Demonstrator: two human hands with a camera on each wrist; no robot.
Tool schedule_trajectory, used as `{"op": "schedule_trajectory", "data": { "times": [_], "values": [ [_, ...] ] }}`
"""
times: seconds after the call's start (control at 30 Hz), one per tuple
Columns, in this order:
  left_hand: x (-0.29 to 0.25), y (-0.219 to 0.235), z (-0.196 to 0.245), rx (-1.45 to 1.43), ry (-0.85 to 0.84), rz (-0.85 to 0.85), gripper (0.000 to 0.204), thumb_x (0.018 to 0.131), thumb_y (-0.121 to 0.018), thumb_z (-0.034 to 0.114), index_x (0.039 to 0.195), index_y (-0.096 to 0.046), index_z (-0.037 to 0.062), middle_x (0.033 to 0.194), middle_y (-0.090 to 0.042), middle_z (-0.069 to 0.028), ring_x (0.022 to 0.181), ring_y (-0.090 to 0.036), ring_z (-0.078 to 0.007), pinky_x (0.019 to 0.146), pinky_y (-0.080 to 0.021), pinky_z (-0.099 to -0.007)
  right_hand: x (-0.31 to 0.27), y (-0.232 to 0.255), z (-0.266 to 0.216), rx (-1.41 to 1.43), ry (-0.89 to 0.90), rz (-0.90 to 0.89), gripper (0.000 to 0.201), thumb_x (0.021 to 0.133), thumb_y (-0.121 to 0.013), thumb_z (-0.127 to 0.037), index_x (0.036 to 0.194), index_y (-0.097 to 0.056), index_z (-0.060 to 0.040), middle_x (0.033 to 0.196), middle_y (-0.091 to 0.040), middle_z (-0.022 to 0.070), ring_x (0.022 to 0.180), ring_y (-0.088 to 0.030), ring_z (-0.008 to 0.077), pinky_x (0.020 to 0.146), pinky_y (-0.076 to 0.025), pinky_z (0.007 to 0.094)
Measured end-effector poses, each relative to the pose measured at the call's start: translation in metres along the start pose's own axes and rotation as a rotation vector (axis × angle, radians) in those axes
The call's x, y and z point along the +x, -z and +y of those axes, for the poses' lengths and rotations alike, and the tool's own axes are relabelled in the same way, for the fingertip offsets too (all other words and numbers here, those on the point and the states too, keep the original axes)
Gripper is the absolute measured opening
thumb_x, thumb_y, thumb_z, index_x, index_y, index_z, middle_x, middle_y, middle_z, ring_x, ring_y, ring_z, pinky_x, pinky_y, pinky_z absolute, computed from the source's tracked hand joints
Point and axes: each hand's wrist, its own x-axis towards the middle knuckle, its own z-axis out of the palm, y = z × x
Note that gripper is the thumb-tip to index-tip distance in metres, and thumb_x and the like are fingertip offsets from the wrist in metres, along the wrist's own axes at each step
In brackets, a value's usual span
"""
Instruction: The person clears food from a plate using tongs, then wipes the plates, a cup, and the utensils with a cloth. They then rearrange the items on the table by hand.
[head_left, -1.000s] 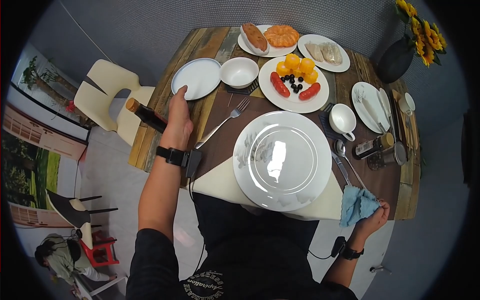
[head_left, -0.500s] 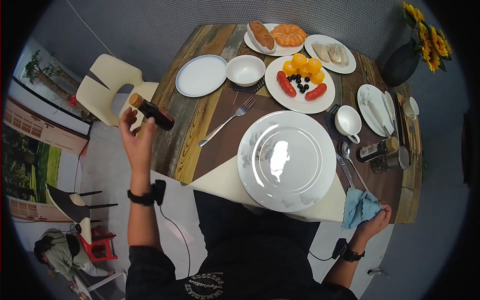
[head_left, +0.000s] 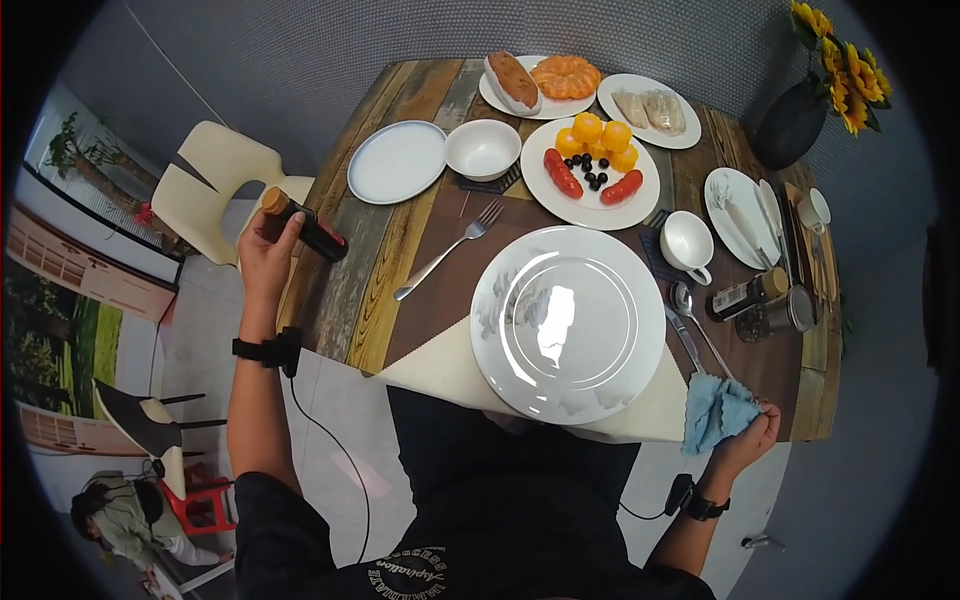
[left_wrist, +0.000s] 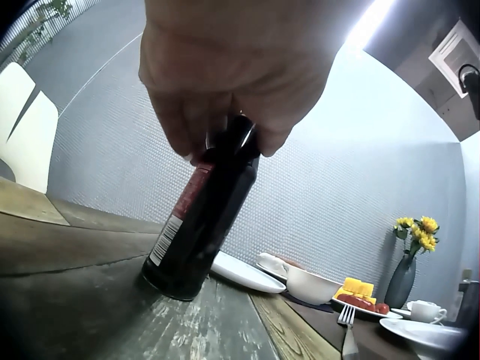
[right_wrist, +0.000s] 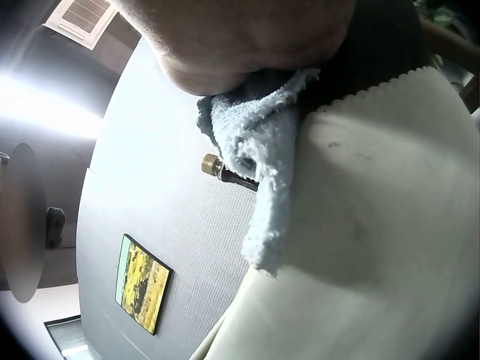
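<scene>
My left hand (head_left: 264, 258) grips the neck of a dark glass bottle (head_left: 323, 239) with a tan cap, at the left edge of the table. In the left wrist view the bottle (left_wrist: 196, 225) shows a red label and a barcode, its base down at the wooden boards; the fingers hide its top. At the front right corner my right hand (head_left: 748, 443) holds a crumpled light blue cloth (head_left: 716, 412), which hangs from the fingers in the right wrist view. A large white plate (head_left: 568, 325) with grey flowers lies between the hands.
A fork (head_left: 450, 249) lies left of the large plate, a knife (head_left: 685, 338) and spoon (head_left: 700, 325) right. Behind are a blue-rimmed plate (head_left: 397, 162), a bowl (head_left: 483, 151), a food plate (head_left: 590, 205) and a cup (head_left: 687, 243). Another bottle (head_left: 748, 293) stands at right.
My left hand has moved left from beside the blue-rimmed plate to the dark bottle, and its fingers have closed round the neck. The right hand has stayed in place with the cloth.
</scene>
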Motion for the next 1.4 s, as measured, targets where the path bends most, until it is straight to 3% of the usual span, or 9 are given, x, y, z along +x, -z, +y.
{"op": "schedule_trajectory", "data": {
  "times": [0.3,0.5,0.7,0.77,0.87,1.3,1.4],
  "values": [
    [0.054,-0.035,0.054,0.131,-0.127,0.092,0.034,0.091,-0.078,0.016,0.116,-0.068,-0.0044,0.098,-0.073,-0.0040,0.088,-0.066,-0.0093,0.082,-0.051,-0.0252,0.000,0.000,0.000,-0.025,0.001,0.011,0.014,0.091,-0.041,0.002,0.092,-0.054,-0.0023,0.092,-0.058,0.0063,0.084,-0.055,0.0143,0.085,-0.048,0.0295],
    [0.105,-0.083,0.036,-0.132,-0.147,0.053,0.037,0.090,-0.080,0.019,0.115,-0.069,-0.0049,0.096,-0.074,-0.0047,0.087,-0.068,-0.0098,0.083,-0.053,-0.0259,0.000,0.000,0.003,-0.003,0.008,0.017,0.013,0.090,-0.041,0.002,0.092,-0.054,-0.0023,0.092,-0.057,0.0065,0.084,-0.055,0.0144,0.085,-0.048,0.0294],
    [0.131,-0.119,0.020,-0.004,-0.088,0.067,0.044,0.088,-0.081,0.026,0.120,-0.069,-0.0017,0.103,-0.077,-0.0100,0.093,-0.072,-0.0130,0.083,-0.055,-0.0266,-0.001,-0.002,0.000,-0.043,0.013,0.016,0.013,0.090,-0.041,0.001,0.092,-0.053,-0.0027,0.092,-0.057,0.0064,0.083,-0.054,0.0141,0.083,-0.048,0.0289],
    [0.133,-0.130,0.026,0.019,0.009,0.046,0.043,0.091,-0.079,0.023,0.121,-0.067,-0.0047,0.103,-0.075,-0.0094,0.094,-0.070,-0.0142,0.089,-0.053,-0.0283,-0.001,0.003,0.003,-0.049,0.014,0.006,0.013,0.090,-0.041,0.001,0.093,-0.053,-0.0024,0.093,-0.057,0.0066,0.085,-0.055,0.0149,0.085,-0.048,0.0299],
    [0.141,-0.141,0.024,0.184,-0.015,0.074,0.047,0.090,-0.079,0.028,0.122,-0.067,-0.0043,0.106,-0.076,-0.0128,0.097,-0.072,-0.0178,0.089,-0.054,-0.0300,-0.001,-0.001,0.001,-0.048,0.010,0.009,0.013,0.090,-0.041,0.001,0.093,-0.054,-0.0023,0.093,-0.057,0.0065,0.085,-0.055,0.0148,0.085,-0.048,0.0296],
    [0.153,-0.156,0.018,0.221,-0.024,0.075,0.051,0.089,-0.079,0.031,0.123,-0.067,-0.0045,0.106,-0.076,-0.0144,0.096,-0.074,-0.0202,0.086,-0.056,-0.0304,-0.003,-0.005,-0.001,-0.068,0.005,0.068,0.013,0.091,-0.042,0.001,0.091,-0.055,-0.0027,0.091,-0.058,0.0059,0.083,-0.055,0.0137,0.083,-0.048,0.0283],
    [0.155,-0.154,0.007,0.120,-0.008,0.080,0.054,0.085,-0.081,0.035,0.124,-0.069,-0.0008,0.106,-0.076,-0.0131,0.096,-0.074,-0.0205,0.084,-0.056,-0.0304,-0.002,-0.003,0.000,-0.078,0.015,0.048,0.013,0.091,-0.043,0.000,0.091,-0.056,-0.0025,0.092,-0.059,0.0061,0.084,-0.056,0.0137,0.082,-0.048,0.0286]
  ]
}}
